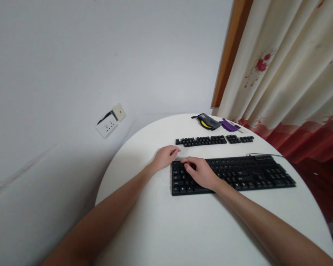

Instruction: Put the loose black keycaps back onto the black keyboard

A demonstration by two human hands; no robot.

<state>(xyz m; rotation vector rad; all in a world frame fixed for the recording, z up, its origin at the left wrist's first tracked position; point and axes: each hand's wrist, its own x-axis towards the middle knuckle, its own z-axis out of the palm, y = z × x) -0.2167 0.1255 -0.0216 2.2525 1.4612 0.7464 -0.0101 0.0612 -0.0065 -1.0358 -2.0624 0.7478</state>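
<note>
A black computer keyboard (pixel 249 177) lies on a round white table (pixel 144 229). Keys stand in its lower rows, while caps look absent from its upper rows. Over its upper left part rests my right hand (pixel 201 173). Thumb and forefinger come close together at the top left corner; anything between them is too small to make out. Just left of that corner, my left hand (pixel 164 157) is loosely curved above the tabletop, fingers a little apart, with nothing visible in it. Behind the keyboard, loose black keycaps (pixel 205 141) are lined up in rows.
At the table's back lie a dark pouch (pixel 211 122) with a yellow part and a purple cloth-like item (pixel 228 125). The keyboard's cable (pixel 263 154) runs along its back right. A white wall with a socket (pixel 107 125) is on the left, a curtain (pixel 288 74) on the right.
</note>
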